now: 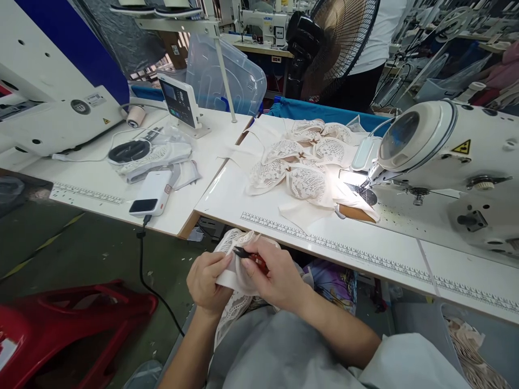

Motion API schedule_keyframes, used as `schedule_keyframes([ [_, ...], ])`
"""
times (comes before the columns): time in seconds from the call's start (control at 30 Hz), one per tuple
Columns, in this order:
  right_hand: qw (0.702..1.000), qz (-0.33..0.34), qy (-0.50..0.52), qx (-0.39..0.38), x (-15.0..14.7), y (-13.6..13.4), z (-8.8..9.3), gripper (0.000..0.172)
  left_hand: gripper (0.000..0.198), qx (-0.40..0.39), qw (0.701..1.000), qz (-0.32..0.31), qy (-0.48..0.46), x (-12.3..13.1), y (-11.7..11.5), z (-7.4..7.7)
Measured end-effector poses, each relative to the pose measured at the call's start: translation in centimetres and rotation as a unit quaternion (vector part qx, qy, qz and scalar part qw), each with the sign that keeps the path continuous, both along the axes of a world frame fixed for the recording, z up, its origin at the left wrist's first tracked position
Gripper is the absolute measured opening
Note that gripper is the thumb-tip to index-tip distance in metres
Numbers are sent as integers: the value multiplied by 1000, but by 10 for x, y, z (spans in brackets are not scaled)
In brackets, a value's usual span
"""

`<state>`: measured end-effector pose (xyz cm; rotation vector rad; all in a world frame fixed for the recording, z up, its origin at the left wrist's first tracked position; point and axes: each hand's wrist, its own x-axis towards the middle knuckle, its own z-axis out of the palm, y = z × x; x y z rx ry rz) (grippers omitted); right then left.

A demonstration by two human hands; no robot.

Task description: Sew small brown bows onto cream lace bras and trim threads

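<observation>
1. Well, the bra point(245, 282) is up over the person's lap, just off the front edge of the counter point(227, 195), its lace hanging down between the forearms.
2. The left hand point(208, 278) has its fingers closed on the cloth, thumb on top, pinching it by one side.
3. The right hand point(279, 273) has its fingers wrapped round small red-handled nippers point(258, 260), whose dark tip points in at the lace. From where I stand, I can't tell whether the tip touches thread or whether its blades have met.
4. As for progress, I'd judge this piece to be partway through: tool and cloth are together, but no cut end shows. How much is left on it, I can't say.
5. Up on the counter, a pile of lace bras point(306, 181) lies beside the sewing machine point(430, 146), some cloth reaching under its lit needle. They look largely sewn together; whether they are finished or waiting, nothing here tells me.
6. Further left, a white device point(152, 192) sits near the counter's edge with a black cable point(141, 259) plugged in, close to a control panel point(178, 102).
7. Beyond stand a fan point(338, 43) and someone in a white top point(379, 40); a red stool point(68, 324) is on the floor.
</observation>
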<state>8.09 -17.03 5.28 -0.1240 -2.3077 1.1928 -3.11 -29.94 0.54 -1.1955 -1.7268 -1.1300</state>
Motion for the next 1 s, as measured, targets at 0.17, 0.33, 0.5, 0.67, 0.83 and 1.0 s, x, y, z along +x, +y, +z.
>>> schedule_keyframes([
  [0.17, 999, 1, -17, 29, -1, -2, 2, 14, 15, 2, 1000, 0, 2, 0, -1, -4],
  [0.33, 999, 15, -42, -18, 2, 0, 12, 10, 17, 9, 1000, -10, 4, 0, -2, -5],
  [0.5, 998, 20, -46, -32, 2, 2, 17, 7, 15, 20, 1000, -17, 1, 2, 2, -2],
  [0.67, 999, 12, -32, -42, 1, 1, 13, 7, 14, 40, 999, -16, -12, 5, 5, -2],
  [0.83, 998, 12, -21, -50, 0, -2, 8, 9, 11, 55, 998, -10, -30, 6, 7, -4],
  [1.0, 994, 39, -28, -103, -1, 2, 6, 9, 10, 56, 998, -13, -32, 5, 6, -6],
])
